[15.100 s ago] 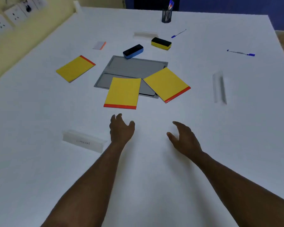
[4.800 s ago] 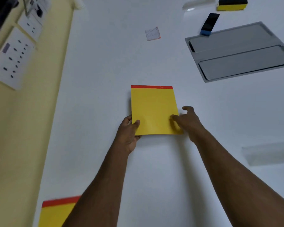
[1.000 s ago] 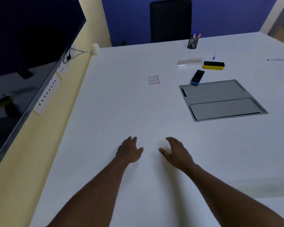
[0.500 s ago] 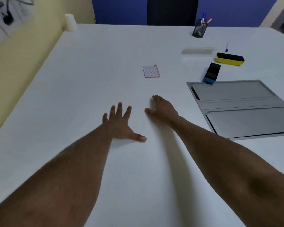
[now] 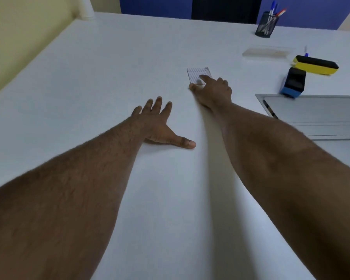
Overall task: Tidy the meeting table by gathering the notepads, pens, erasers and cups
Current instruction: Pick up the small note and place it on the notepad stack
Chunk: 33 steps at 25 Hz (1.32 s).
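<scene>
Your right hand (image 5: 213, 91) covers the near edge and corner of the small lined notepad (image 5: 198, 74), so you cannot tell whether the fingers pinch it or only press on it; the thumb lies at its near left corner, the forefinger on top. The pad lies flat on the white table (image 5: 109, 57), its long axis running away from you. Your left hand (image 5: 157, 124) rests flat, fingers spread, holding nothing, near and left of the right one. Right of your grip lie a blue eraser (image 5: 293, 84) and a yellow eraser (image 5: 316, 65), the grey floor-box lid (image 5: 315, 116) cut off by the frame edge. The pen cup (image 5: 266, 24) stands far right.
</scene>
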Each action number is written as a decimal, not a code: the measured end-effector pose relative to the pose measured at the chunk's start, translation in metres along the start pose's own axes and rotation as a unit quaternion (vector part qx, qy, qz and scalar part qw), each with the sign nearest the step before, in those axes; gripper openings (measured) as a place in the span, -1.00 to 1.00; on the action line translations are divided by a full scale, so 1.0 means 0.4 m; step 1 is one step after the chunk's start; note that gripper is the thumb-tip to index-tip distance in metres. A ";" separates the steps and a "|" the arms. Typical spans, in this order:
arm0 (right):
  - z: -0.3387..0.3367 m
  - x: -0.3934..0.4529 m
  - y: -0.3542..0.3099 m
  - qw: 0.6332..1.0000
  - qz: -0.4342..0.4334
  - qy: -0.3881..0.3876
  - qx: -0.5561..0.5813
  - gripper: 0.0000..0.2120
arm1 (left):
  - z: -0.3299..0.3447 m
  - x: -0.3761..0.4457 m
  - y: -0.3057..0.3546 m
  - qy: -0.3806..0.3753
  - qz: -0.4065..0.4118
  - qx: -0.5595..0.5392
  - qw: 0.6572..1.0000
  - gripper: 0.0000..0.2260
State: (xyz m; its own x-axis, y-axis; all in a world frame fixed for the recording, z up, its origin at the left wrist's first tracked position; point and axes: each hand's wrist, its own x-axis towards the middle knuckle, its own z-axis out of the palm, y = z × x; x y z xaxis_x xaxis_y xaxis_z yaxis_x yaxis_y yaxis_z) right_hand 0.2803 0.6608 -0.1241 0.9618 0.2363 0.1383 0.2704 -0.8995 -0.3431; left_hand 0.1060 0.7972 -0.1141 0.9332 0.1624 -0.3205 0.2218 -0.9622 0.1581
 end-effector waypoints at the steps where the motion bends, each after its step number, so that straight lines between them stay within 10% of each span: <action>1: -0.004 0.008 -0.003 1.000 0.009 -0.009 -0.003 -0.44 | -0.002 -0.002 0.001 0.000 0.001 0.004 1.000 0.44; 12: -0.020 0.001 0.007 0.988 0.056 0.058 0.135 -0.70 | 0.000 -0.007 0.000 0.001 0.007 0.014 1.000 0.42; 15: -0.023 -0.011 0.015 0.966 0.076 0.068 0.239 -0.55 | 0.012 -0.005 -0.001 0.023 0.016 0.011 1.000 0.37; 21: -0.065 -0.097 0.014 0.900 0.146 0.117 0.394 -0.93 | 0.055 -0.071 0.004 0.060 0.047 -0.003 0.997 0.19; 24: -0.123 -0.250 0.009 0.828 0.201 0.051 0.521 -0.91 | 0.093 -0.181 0.033 0.044 0.047 -0.017 0.998 0.03; 33: -0.401 -0.916 0.064 0.787 0.310 0.006 0.532 -0.81 | 0.139 -0.672 0.131 -0.060 -0.005 -0.129 0.990 -0.31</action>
State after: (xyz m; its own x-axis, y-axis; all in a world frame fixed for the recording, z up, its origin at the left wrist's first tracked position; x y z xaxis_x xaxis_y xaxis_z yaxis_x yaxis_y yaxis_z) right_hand -0.0720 0.4924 -0.0344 0.9242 -0.1370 -0.3565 -0.3624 -0.0206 -0.9318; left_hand -0.1489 0.6910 -0.0715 0.8936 0.1291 -0.4300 0.3099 -0.8704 0.3826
